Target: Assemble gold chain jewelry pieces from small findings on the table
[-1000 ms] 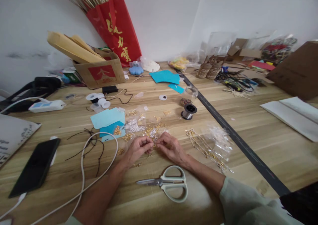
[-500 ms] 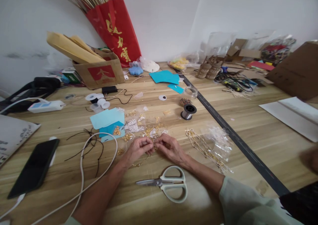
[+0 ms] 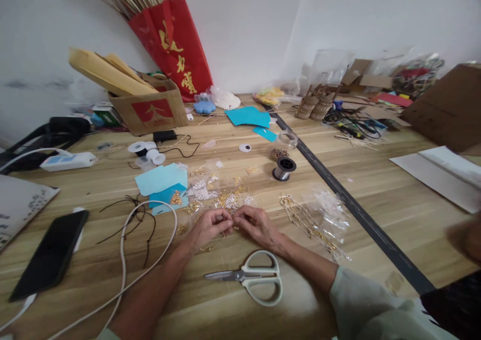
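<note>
My left hand [image 3: 210, 228] and my right hand [image 3: 258, 225] meet fingertip to fingertip just above the table, both in a pinch. From under my left fingers a thin gold bead chain [image 3: 208, 249] trails down to the wood. What my right fingers pinch is too small to make out. Right beyond my fingertips lie a pile of gold beads [image 3: 226, 198] and a bag of silvery white beads [image 3: 202, 190]. Scissors [image 3: 259, 278] with pale handles lie closed in front of my wrists. Finished-looking chains [image 3: 300, 220] lie right of my right hand.
A spool of wire [image 3: 284, 170] and a jar of beads [image 3: 280, 153] stand beyond my right hand. Left are blue cards [image 3: 161, 178], a white cable [image 3: 123, 240] and a phone [image 3: 50, 255]. A black strip [image 3: 338, 190] crosses the table. Another person's hand [image 3: 469, 237] shows far right.
My hands stay together in nearly the same spot, with the right fingers shifted slightly. The whole view has slid a little to the left.
</note>
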Available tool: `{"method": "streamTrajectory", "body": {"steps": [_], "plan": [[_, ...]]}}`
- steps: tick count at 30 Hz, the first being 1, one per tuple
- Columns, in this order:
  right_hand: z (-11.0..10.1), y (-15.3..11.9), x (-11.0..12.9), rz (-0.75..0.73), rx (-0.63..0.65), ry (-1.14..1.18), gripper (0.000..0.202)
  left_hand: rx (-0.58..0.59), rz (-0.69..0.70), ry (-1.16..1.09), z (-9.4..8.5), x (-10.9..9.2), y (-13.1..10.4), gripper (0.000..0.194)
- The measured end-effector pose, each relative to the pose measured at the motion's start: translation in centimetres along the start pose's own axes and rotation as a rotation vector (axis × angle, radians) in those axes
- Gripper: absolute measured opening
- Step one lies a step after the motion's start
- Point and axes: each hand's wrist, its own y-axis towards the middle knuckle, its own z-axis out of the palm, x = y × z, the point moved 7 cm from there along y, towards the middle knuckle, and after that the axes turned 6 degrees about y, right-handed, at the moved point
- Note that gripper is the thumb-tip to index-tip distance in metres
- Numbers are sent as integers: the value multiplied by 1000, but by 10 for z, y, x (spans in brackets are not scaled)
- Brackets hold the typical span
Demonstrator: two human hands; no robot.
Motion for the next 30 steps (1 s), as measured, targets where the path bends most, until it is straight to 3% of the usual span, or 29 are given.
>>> {"method": "streamTrajectory", "body": {"steps": [8, 17, 21, 30], "plan": [[-5, -1, -5, 6, -42, -50, 18, 5, -28, 34, -3, 1, -1, 27], [-5, -2, -4, -39, -12, -180, 13, -98, 78, 521, -11, -16, -8, 14], [-4, -3, -4, -108, 20, -320, 14, -117, 55, 658, -10, -26, -11, 13], [-2, -2, 4, -232, 167, -679, 14, -1, 3, 557, 13, -13, -11, 14]]}}
